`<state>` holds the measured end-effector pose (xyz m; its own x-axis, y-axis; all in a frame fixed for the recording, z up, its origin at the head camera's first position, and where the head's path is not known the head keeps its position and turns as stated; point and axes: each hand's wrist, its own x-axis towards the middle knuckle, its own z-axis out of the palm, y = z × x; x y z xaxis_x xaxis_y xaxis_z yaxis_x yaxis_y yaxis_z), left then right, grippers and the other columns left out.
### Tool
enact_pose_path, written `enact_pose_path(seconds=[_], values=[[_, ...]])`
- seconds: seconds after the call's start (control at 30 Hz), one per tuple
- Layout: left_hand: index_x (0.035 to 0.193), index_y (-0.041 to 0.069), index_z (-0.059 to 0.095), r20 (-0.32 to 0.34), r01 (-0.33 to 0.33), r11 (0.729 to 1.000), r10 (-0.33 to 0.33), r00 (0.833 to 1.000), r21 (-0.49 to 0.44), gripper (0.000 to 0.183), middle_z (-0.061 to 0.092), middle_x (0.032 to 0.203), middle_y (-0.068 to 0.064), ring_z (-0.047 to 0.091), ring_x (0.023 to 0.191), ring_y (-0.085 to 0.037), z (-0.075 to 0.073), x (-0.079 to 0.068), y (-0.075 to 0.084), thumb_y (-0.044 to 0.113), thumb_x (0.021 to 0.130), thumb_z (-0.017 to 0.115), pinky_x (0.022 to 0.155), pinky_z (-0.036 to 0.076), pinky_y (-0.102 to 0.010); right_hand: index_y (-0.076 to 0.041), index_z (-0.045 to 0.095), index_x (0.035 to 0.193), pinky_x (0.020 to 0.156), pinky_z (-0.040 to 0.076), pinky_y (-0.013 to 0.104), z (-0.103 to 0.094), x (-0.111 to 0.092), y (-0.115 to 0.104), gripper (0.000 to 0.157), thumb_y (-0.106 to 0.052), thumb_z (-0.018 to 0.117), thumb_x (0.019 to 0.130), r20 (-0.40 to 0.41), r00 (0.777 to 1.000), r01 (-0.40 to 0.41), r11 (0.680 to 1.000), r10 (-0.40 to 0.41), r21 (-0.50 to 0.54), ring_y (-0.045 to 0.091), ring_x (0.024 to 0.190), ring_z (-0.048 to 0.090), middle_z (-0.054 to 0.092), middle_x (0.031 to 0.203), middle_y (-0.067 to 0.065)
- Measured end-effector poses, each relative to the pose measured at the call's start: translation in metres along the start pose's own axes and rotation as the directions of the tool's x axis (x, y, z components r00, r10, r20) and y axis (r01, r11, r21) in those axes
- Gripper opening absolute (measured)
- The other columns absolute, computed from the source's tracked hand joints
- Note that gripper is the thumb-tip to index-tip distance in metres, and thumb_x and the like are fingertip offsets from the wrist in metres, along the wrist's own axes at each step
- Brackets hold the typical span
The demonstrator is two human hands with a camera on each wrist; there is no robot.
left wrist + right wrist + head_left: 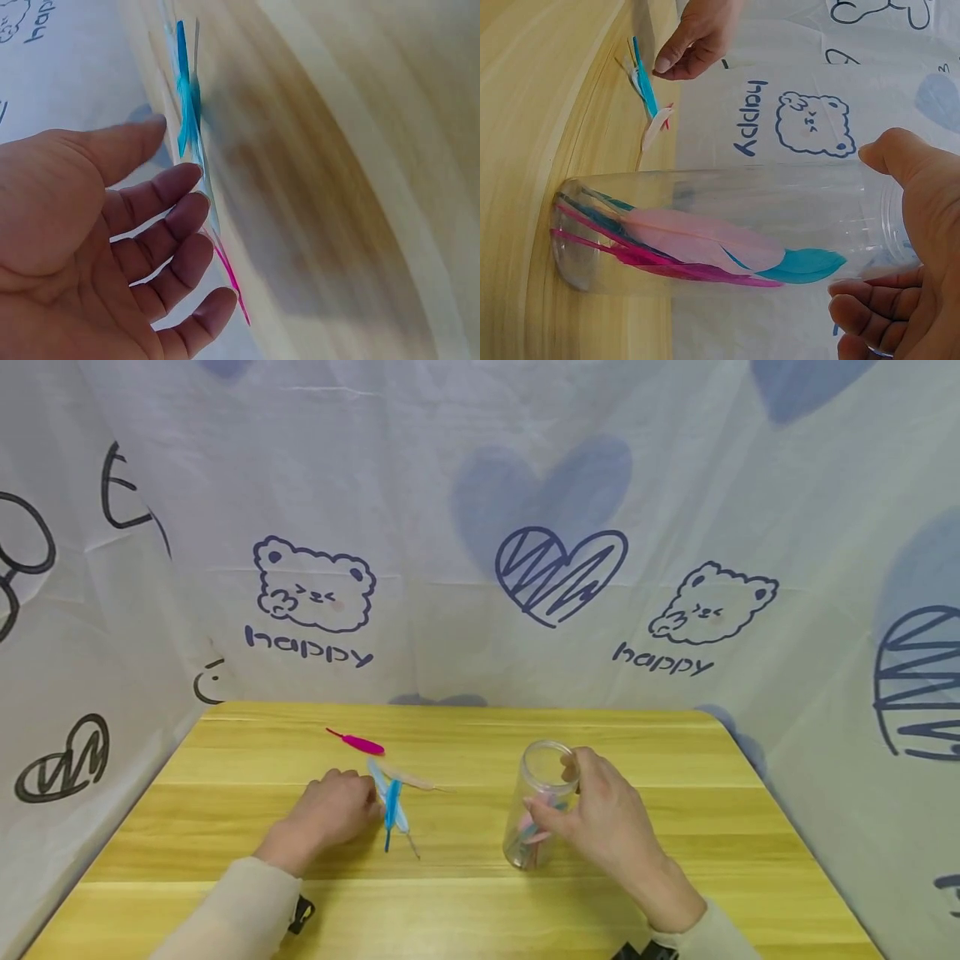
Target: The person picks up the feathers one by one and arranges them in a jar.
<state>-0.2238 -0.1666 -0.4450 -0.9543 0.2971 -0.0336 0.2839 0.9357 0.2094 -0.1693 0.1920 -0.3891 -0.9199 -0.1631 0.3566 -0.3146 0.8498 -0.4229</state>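
Note:
My right hand holds a clear plastic jar near its rim, thumb on one side and fingers on the other. The jar stands upright on the table. Inside it, in the right wrist view, are a pale pink feather, a teal feather and magenta feathers. My left hand is beside the loose feathers, its fingers loosely bent and the thumb apart from them. Nearest to it are a bright blue feather and a light blue feather, which overlap.
Beyond the blue feathers lie a cream-pink feather and a magenta feather. The wooden table ends at a pale cloth backdrop printed with hearts and bears, which also hangs along both sides.

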Motion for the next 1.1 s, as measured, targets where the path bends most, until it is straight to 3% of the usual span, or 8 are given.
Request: enact_pose_path(seconds=[0.2, 0.47, 0.57, 0.83, 1.1], values=[[0.094, 0.014, 0.067, 0.045, 0.022, 1.000, -0.021, 0.999, -0.017, 0.031, 0.066, 0.092, -0.001, 0.059, 0.096, -0.031, 0.006, 0.005, 0.007, 0.042, 0.092, 0.080, 0.087, 0.050, -0.061, -0.004, 0.061, 0.114, 0.068, 0.053, 0.035, 0.001, 0.002, 0.000, 0.059, -0.048, 0.086, 0.083, -0.006, 1.000, 0.018, 1.000, -0.018, -0.010, 0.019, 0.083, 0.061, 0.067, 0.100, 0.008], [0.095, 0.013, 0.069, 0.032, 0.002, 1.000, -0.002, 0.999, 0.000, 0.006, 0.064, 0.090, -0.003, 0.055, 0.088, -0.028, 0.009, 0.007, 0.006, 0.013, 0.093, 0.075, 0.081, 0.050, -0.057, -0.005, 0.060, 0.110, 0.067, 0.052, 0.034, 0.001, 0.003, 0.000, 0.057, -0.048, 0.086, 0.084, 0.000, 1.000, 0.019, 1.000, -0.019, -0.008, 0.018, 0.082, 0.060, 0.067, 0.100, 0.009], [0.096, 0.013, 0.071, 0.017, -0.003, 1.000, 0.002, 1.000, 0.028, 0.008, 0.064, 0.090, -0.003, 0.054, 0.086, -0.027, 0.008, 0.006, 0.005, 0.006, 0.092, 0.071, 0.079, 0.049, -0.056, -0.006, 0.060, 0.109, 0.067, 0.052, 0.034, 0.000, 0.002, -0.001, 0.056, -0.047, 0.087, 0.084, 0.005, 1.000, 0.011, 1.000, -0.011, -0.005, 0.018, 0.082, 0.060, 0.067, 0.100, 0.009], [0.098, 0.014, 0.074, 0.033, -0.067, 0.995, 0.065, 0.997, 0.080, 0.005, 0.064, 0.094, 0.001, 0.045, 0.086, -0.022, 0.004, 0.009, 0.011, 0.012, 0.094, 0.073, 0.079, 0.036, -0.045, -0.005, 0.060, 0.109, 0.067, 0.052, 0.035, -0.003, 0.000, 0.001, 0.056, -0.046, 0.088, 0.084, 0.000, 1.000, 0.013, 1.000, -0.013, -0.005, 0.018, 0.082, 0.060, 0.067, 0.100, 0.009], [0.087, 0.018, 0.070, 0.068, -0.098, 0.984, 0.089, 0.994, 0.151, 0.013, 0.061, 0.087, 0.001, 0.043, 0.082, -0.023, 0.000, 0.011, 0.010, 0.010, 0.097, 0.071, 0.079, 0.033, -0.045, -0.004, 0.059, 0.108, 0.066, 0.051, 0.033, -0.001, 0.001, 0.001, 0.057, -0.046, 0.088, 0.083, -0.024, 0.998, 0.062, 0.998, -0.062, -0.011, 0.017, 0.080, 0.059, 0.067, 0.098, 0.009]])
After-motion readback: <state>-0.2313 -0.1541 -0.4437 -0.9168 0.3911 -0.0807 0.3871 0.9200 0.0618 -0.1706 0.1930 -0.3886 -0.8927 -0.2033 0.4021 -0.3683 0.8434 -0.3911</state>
